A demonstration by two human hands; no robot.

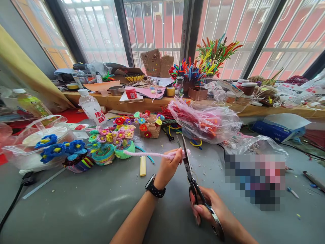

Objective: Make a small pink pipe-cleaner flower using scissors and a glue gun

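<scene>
My left hand [170, 166], with a black watch on its wrist, is closed around a pink pipe cleaner [149, 154]. Its long straight end points left, while a thicker, folded part shows beyond my fingers on the right. In my right hand [207, 203] is a pair of scissors [189, 166], blades pointing up and slightly parted. The blades cross right beside the folded pink end; whether they touch it I cannot tell. Just left of my left hand lies a pale yellow glue stick or similar short bar [143, 166] on the grey table.
Pots of pipe-cleaner flowers [103, 152] stand to the left, with a woven basket [149, 126] behind. A pink plastic bag [205, 118] lies at the back. A water bottle [91, 106] stands back left. Pipe cleaners [190, 69] crowd the sill. At right is a blurred-out patch.
</scene>
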